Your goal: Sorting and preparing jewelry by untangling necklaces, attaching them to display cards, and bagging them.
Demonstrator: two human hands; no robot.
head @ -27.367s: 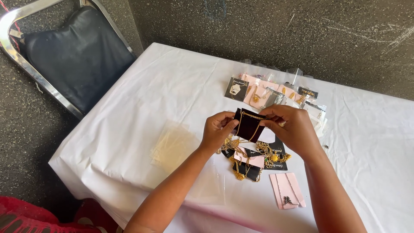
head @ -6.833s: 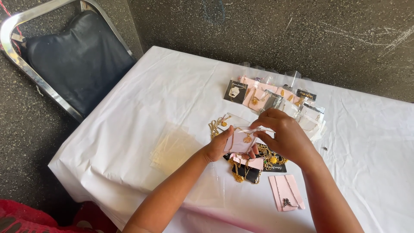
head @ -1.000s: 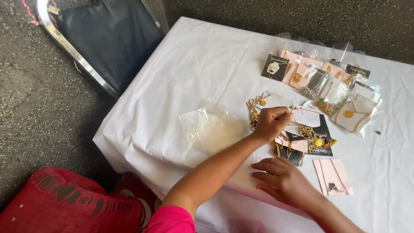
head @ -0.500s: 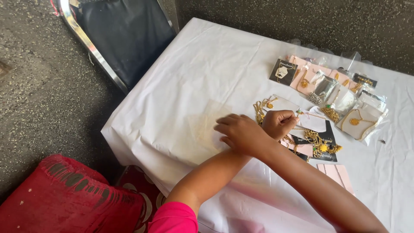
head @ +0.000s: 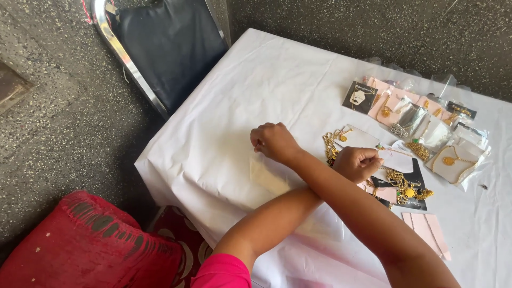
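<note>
My arms are crossed over a table under a white cloth. My left hand is closed on a white card with a thin gold chain, held just above a heap of gold necklaces on black and pink cards. My right hand reaches across to the left. Its fingers are curled and pinch the far edge of a clear plastic sleeve that lies on a faint stack of such sleeves.
Bagged necklaces on cards lie in rows at the far right of the table. A pink card sits near the front edge. A chair with a dark seat and a metal frame stands beyond the left corner. Red cloth is at lower left.
My right hand has slid up and left from above the sleeve stack, and its fingers have curled shut. My left hand still holds the white card. The view has shifted slightly left.
</note>
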